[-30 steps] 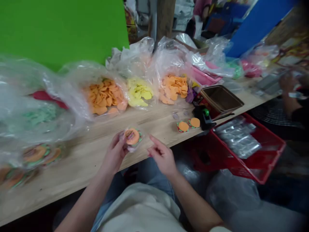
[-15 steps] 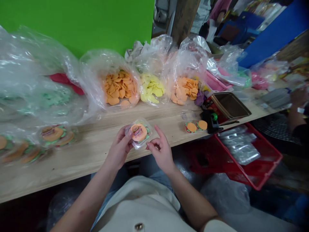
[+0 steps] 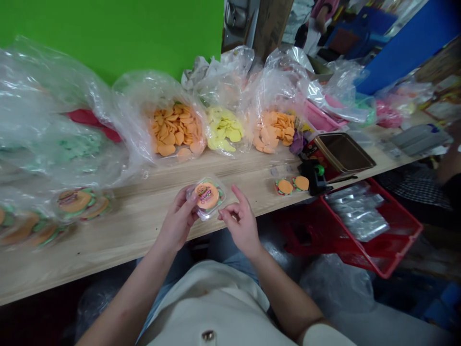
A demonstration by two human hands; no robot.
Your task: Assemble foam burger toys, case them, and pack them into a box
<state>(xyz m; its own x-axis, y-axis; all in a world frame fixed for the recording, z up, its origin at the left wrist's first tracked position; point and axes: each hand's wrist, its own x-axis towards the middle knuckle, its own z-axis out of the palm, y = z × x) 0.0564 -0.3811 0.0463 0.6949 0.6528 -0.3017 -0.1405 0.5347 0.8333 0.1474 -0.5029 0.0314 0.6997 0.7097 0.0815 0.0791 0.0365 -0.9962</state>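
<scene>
My left hand (image 3: 177, 222) grips the left side of a small clear plastic box (image 3: 207, 196), thumb on top. A toy burger with an orange bun and a printed logo shows inside it. My right hand (image 3: 243, 226) is just beside the box's right edge, index finger stretched out and the other fingers curled; nothing shows in it. Whether its fingertips touch the box is hard to see. To the right, two toy burgers (image 3: 292, 185) lie in open clear packaging near a black tape dispenser (image 3: 312, 177). More boxed burgers (image 3: 77, 201) stand on the left of the table.
Along the back of the wooden table (image 3: 151, 240) are clear bags of orange discs (image 3: 176, 127), yellow pieces (image 3: 225, 129) and green pieces (image 3: 77, 146). A brown-lined tin (image 3: 344, 151) stands at right, above a red crate (image 3: 396, 240) with clear packaging. Other people are partly visible.
The view has shifted slightly. My left hand keeps its hold on the box, and my right hand stays beside it with little movement.
</scene>
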